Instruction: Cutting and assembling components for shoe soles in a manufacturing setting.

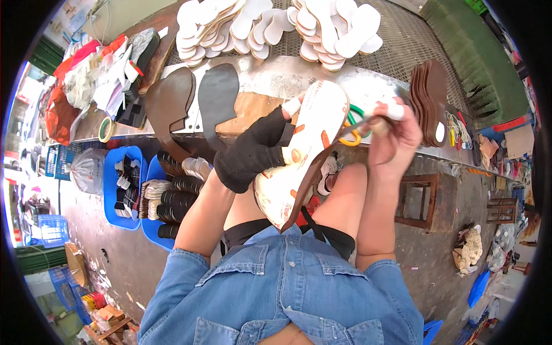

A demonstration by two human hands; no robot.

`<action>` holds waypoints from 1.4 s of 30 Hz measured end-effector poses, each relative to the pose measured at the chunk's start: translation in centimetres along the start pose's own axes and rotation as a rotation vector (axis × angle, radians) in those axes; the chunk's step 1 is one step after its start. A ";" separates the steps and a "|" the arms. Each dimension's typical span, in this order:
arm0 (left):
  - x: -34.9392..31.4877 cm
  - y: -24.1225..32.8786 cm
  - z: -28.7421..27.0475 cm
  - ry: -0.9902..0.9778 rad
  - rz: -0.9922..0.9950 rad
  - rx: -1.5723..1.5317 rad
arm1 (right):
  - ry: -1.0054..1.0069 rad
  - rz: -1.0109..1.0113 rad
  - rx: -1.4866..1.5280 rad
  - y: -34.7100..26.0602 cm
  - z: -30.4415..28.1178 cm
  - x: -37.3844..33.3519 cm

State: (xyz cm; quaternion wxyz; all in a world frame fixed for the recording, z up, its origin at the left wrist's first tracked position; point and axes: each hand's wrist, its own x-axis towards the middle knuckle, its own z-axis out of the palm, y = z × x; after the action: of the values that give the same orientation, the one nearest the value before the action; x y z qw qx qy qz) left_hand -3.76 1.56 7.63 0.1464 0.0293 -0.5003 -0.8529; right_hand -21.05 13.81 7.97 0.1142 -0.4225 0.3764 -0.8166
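Note:
My left hand [253, 148], in a black fingerless glove with white wraps on the fingertips, grips a white insole [319, 112] with orange marks on its face. The thumb presses on that face while the other fingers pass behind it. Brown material [310, 187] shows along the insole's right edge. My right hand [397, 135], bare with white tape on a finger, is closed at that edge, pinching a strip of the brown material. The insole is tilted above my lap, in front of the bench edge.
Stacks of white insoles [330, 29] lie at the bench's back. Brown sole-shaped pieces [169, 100] and a dark grey one [218, 95] lie left; a brown stack [425, 98] stands right. Green and yellow rings [352, 138] sit behind the insole. Blue bins [108, 192] stand lower left, a wooden stool [422, 201] right.

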 end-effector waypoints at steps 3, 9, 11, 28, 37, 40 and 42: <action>-0.5 -0.4 -0.2 -0.048 -0.049 0.050 | -0.072 -0.128 -0.259 -2.3 -1.1 0.4; -0.5 -0.5 0.1 -0.115 -0.142 -0.013 | -0.106 0.102 -0.055 -3.5 -0.2 1.5; -0.7 -0.2 0.0 -0.164 -0.163 0.006 | -0.175 0.139 -0.102 -3.5 -0.4 1.7; 3.4 7.4 0.5 0.107 0.291 1.280 | -0.035 0.079 -0.117 0.1 0.7 0.3; 3.4 -4.8 -1.1 0.420 0.220 -0.157 | 0.091 0.019 -0.155 2.0 3.3 -4.0; 3.5 -3.1 -0.4 0.478 0.150 -0.345 | 0.034 -0.067 -0.349 1.3 2.7 -3.8; 2.6 -2.3 -0.5 0.476 0.149 -0.260 | 0.108 0.146 -0.131 0.3 2.1 -3.7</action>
State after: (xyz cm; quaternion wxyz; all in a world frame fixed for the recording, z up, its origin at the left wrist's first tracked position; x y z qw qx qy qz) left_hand -6.65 1.40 5.66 0.3248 0.1729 -0.3392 -0.8658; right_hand -17.20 14.35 6.27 0.1249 -0.3559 0.4643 -0.8013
